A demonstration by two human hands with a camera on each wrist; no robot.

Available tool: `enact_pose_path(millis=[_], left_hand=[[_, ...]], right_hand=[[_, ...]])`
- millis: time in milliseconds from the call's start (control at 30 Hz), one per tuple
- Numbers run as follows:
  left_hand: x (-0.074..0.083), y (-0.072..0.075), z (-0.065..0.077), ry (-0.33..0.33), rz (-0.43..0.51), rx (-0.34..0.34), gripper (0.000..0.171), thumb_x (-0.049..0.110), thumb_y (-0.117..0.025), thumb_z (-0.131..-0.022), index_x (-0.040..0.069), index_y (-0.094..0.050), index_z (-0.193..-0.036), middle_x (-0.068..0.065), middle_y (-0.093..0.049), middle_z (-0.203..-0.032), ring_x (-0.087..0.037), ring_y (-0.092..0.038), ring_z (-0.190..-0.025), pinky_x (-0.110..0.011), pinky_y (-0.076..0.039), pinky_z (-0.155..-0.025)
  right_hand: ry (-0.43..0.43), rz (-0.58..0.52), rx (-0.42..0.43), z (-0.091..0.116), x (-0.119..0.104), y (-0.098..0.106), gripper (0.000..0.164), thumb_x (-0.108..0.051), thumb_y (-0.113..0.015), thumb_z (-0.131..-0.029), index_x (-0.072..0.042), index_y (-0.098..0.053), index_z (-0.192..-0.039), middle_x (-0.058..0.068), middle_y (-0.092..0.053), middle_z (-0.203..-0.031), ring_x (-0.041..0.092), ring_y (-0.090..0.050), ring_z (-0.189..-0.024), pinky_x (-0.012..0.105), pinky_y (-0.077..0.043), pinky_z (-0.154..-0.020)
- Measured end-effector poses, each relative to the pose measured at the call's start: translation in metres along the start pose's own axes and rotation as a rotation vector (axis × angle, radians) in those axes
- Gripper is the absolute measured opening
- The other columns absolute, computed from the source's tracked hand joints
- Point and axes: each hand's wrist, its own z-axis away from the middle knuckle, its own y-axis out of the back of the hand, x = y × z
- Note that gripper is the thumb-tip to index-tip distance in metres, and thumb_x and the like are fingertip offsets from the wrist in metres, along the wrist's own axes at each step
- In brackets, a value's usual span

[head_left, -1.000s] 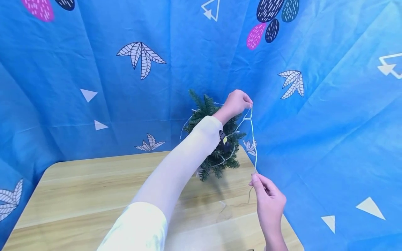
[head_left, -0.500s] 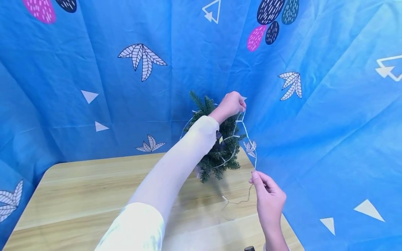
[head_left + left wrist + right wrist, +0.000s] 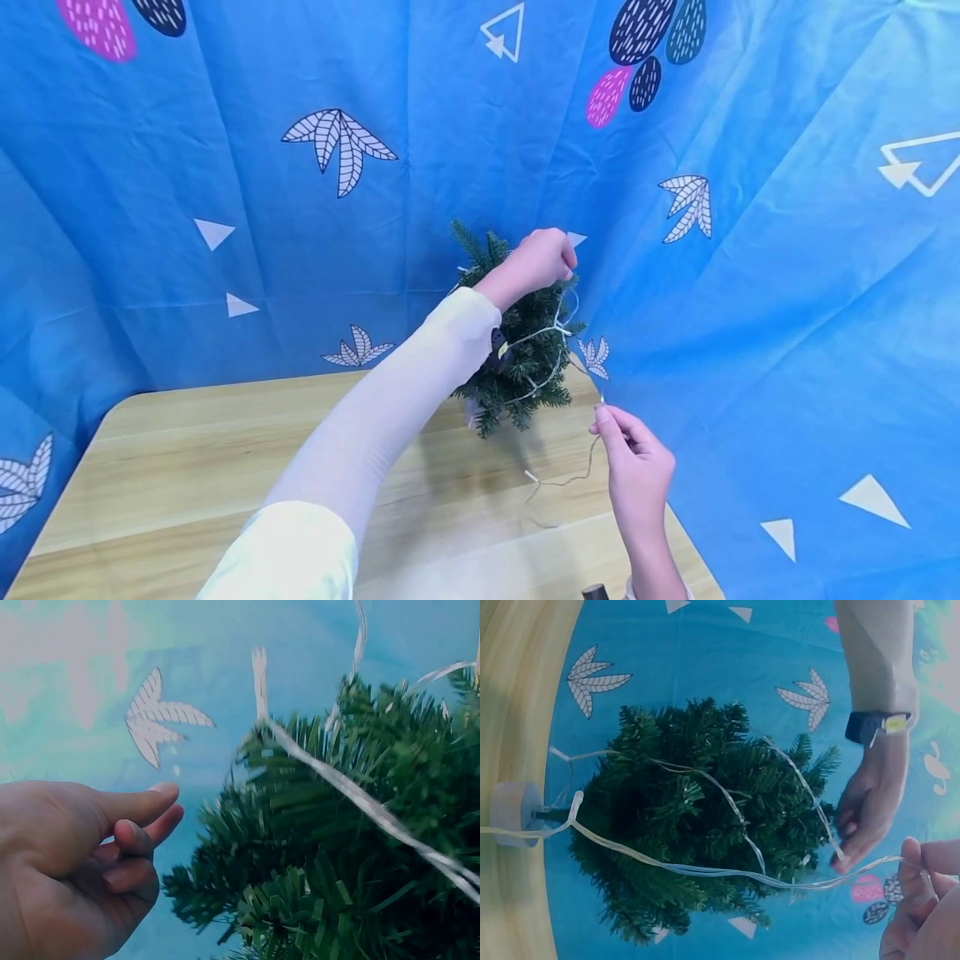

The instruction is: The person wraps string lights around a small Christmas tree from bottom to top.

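A small artificial Christmas tree [image 3: 536,354] stands on the table, white string lights [image 3: 660,864] draped around its branches. My left hand [image 3: 538,257] is over the tree's upper right side, fingers loosely curled. In the left wrist view, nothing shows between the thumb and fingers of my left hand [image 3: 97,855], beside the needles; a bulb [image 3: 259,679] of the string pokes up from a branch. My right hand [image 3: 637,467], in front of the tree, pinches the string between thumb and fingertips. A thin tail of it [image 3: 573,479] hangs from there to the tabletop.
The wooden table [image 3: 187,467] has a blue patterned cloth [image 3: 262,208] hanging behind it and at its right. A black band with a yellow label [image 3: 877,727] is on my left wrist. A dark round-topped object [image 3: 595,592] shows at the bottom edge.
My left hand has moved left and slightly down and let go of the string. The stretch between my hands has dropped against the tree's right side. My right hand stays nearly in place.
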Motion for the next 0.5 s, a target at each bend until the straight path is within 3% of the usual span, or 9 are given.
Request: enact_pose_path(millis=[267, 500], left_hand=[[0.011, -0.016, 0.051, -0.159, 0.108, -0.049, 0.020, 0.018, -0.070, -0.097, 0.014, -0.074, -0.116, 0.003, -0.073, -0.115, -0.009, -0.066, -0.100, -0.024, -0.053, -0.087], [0.010, -0.044, 0.091, -0.271, 0.191, -0.108, 0.019, 0.020, -0.070, -0.096, 0.018, -0.076, -0.115, 0.005, -0.074, -0.117, -0.004, -0.065, -0.104, -0.019, -0.052, -0.086]], right_hand=[[0.009, -0.004, 0.003, -0.002, 0.004, -0.002, 0.012, -0.025, -0.071, -0.096, -0.017, -0.080, -0.097, -0.007, -0.072, -0.078, 0.011, -0.040, -0.053, 0.027, -0.036, -0.051], [0.059, -0.029, 0.011, -0.004, 0.007, -0.007, 0.011, -0.023, -0.071, -0.096, -0.016, -0.079, -0.097, -0.005, -0.071, -0.078, 0.011, -0.040, -0.054, 0.028, -0.035, -0.050]])
